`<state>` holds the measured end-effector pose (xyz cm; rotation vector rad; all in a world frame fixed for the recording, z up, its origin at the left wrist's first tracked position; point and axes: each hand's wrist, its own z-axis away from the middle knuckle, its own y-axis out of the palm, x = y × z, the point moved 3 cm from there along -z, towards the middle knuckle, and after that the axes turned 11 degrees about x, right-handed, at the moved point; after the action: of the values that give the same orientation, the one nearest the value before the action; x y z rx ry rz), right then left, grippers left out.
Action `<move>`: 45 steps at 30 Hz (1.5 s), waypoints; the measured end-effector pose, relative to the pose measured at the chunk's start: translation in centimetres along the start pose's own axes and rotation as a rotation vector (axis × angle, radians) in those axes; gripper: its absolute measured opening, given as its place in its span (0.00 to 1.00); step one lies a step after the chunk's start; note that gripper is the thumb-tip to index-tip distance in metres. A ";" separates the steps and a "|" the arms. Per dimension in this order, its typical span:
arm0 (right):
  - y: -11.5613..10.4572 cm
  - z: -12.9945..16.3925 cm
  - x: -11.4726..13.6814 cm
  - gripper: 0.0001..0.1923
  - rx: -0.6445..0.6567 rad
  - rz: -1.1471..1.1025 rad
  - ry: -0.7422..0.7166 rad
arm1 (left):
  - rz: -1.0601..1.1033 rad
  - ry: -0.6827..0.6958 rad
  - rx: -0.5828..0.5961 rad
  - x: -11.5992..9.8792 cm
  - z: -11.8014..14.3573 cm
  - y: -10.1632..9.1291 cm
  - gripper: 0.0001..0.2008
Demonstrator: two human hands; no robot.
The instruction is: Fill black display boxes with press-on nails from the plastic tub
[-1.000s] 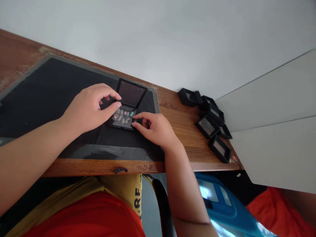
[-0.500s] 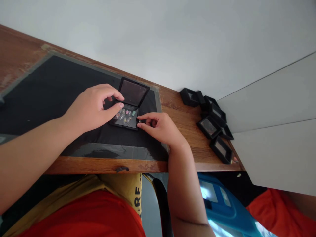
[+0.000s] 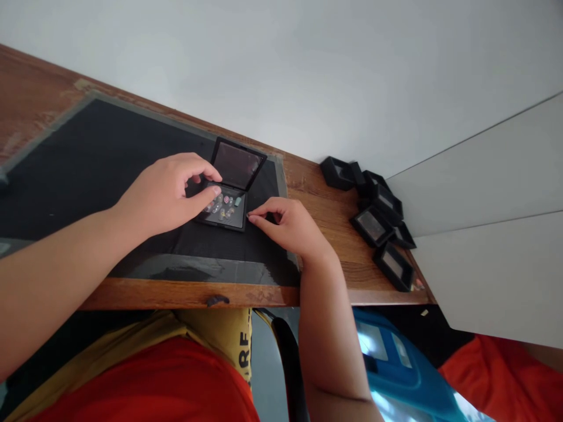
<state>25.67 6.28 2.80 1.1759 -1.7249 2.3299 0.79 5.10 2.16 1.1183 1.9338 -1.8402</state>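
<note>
A small black case [image 3: 222,224] lies on the black mat with its clear-windowed lid [image 3: 238,166] tilted up at the back. Inside sit several small decorated pieces [image 3: 226,200] that look like press-on nails, some pale, one pink, one green. My left hand [image 3: 165,190] reaches over the case's left side, thumb and forefinger apart near the hinge; its thumb covers part of the contents. Just off the case's right edge, my right hand [image 3: 290,225] is closed in a pinch. Whatever lies between those fingertips is too small to make out.
Several black boxes with clear windows [image 3: 373,227] are heaped at the table's right end. The black mat [image 3: 88,158] is taped to the wooden table [image 3: 316,202]. A white wall rises behind. Below right is a blue plastic object [image 3: 391,357], with a red-clothed person [image 3: 501,375] beside it.
My right hand has drawn slightly right, away from the case's edge, still pinched. The left hand has stayed almost in place, and the case and lid have not visibly moved.
</note>
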 end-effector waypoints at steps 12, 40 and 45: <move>0.5 -0.1 0.7 0.09 0.072 0.028 0.072 | -0.032 -0.037 0.078 0.4 0.0 0.5 0.16; 1.8 -1.1 1.3 0.12 -0.041 -0.108 0.048 | -0.077 -0.141 0.094 1.0 0.0 0.6 0.17; 1.9 -0.9 1.7 0.12 -0.044 -0.110 0.040 | -0.097 -0.148 0.099 1.3 0.0 0.8 0.17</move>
<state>23.14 5.55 2.09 1.1762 -1.6460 2.2260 0.46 5.51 0.79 0.9016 1.8621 -2.0274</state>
